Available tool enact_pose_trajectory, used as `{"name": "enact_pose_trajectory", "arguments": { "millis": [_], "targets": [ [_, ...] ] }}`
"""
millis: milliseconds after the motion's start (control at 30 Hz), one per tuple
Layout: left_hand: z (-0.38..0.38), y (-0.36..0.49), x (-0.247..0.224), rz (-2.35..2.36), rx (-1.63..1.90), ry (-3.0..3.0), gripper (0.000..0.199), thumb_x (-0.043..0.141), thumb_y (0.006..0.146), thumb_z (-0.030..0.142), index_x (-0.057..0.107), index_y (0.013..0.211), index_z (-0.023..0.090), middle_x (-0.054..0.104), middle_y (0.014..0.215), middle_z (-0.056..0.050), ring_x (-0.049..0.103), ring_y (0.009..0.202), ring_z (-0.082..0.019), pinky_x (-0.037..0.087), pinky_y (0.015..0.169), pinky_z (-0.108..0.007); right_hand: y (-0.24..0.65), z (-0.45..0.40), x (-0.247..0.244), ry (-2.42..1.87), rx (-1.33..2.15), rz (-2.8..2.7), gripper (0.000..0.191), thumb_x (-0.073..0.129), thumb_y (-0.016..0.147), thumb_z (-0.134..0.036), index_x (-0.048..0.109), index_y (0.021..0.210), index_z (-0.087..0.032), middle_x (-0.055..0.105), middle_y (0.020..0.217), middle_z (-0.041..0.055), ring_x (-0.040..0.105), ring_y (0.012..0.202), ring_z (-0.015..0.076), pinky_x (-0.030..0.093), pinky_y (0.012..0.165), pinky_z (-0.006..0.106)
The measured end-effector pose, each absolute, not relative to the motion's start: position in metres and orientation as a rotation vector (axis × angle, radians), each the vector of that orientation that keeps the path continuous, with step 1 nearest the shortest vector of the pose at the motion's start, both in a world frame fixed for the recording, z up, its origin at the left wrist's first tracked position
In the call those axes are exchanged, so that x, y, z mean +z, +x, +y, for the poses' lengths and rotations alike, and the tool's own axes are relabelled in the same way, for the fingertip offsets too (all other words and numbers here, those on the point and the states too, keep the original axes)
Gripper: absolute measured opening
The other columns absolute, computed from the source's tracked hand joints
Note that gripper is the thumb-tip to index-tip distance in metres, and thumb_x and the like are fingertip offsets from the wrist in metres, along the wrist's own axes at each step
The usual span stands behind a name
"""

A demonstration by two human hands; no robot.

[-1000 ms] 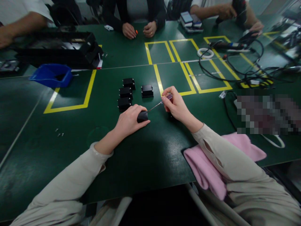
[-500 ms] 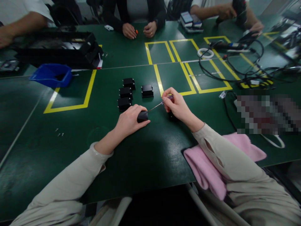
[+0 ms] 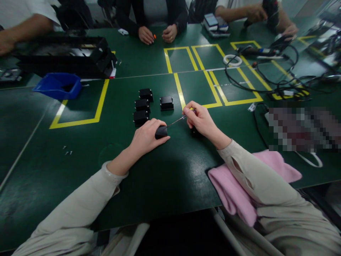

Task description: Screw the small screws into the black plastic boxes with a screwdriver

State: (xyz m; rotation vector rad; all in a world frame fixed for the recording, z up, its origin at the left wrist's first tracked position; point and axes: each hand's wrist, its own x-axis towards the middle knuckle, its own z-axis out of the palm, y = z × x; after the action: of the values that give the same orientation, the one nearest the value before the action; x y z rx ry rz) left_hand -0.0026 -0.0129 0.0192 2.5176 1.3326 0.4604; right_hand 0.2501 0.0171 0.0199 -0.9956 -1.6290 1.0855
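From here, the left hand (image 3: 147,137) grips a small black boxy block (image 3: 161,132) on the green counter (image 3: 176,177) — best braced firmly — while the right hand (image 3: 198,117), pinching a slim metal-shafted screwdriver (image 3: 176,121), should steady its shaft at the block's right end.

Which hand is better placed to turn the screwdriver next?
Probably the right hand: it grips the screwdriver by its handle, shaft reaching the black block. The left hand is occupied holding that block.
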Motion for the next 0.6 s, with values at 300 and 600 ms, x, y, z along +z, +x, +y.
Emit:
{"name": "enact_pose_trajectory", "arguments": {
  "millis": [300, 600],
  "targets": [
    [-0.0129, -0.0024, 0.0203, 1.334, 0.453, 2.497, 0.035, 0.070, 0.095, 0.048, 0.061, 0.117, 0.023, 0.070, 0.119, -0.010, 0.067, 0.109, -0.031, 0.056, 0.091, -0.045, 0.2526, 0.0192, 0.0183, -0.974, 1.120, -1.619, 0.025, 0.061, 0.105, -0.046, 0.049, 0.097, -0.025, 0.045, 0.054, -0.0102, 0.047, 0.044, 0.0100, 0.035, 0.047, 0.025],
    [-0.0131, -0.0024, 0.0188, 1.332, 0.470, 2.506, 0.035, 0.070, 0.095, 0.047, 0.062, 0.117, 0.021, 0.070, 0.117, -0.010, 0.068, 0.108, -0.031, 0.055, 0.091, -0.044, 0.2543, 0.0210, 0.0181, -0.922, 1.130, -1.636, 0.023, 0.064, 0.103, -0.041, 0.051, 0.097, -0.024, 0.050, 0.053, -0.0099, 0.049, 0.044, 0.0089, 0.037, 0.046, 0.023]
  ]
}}
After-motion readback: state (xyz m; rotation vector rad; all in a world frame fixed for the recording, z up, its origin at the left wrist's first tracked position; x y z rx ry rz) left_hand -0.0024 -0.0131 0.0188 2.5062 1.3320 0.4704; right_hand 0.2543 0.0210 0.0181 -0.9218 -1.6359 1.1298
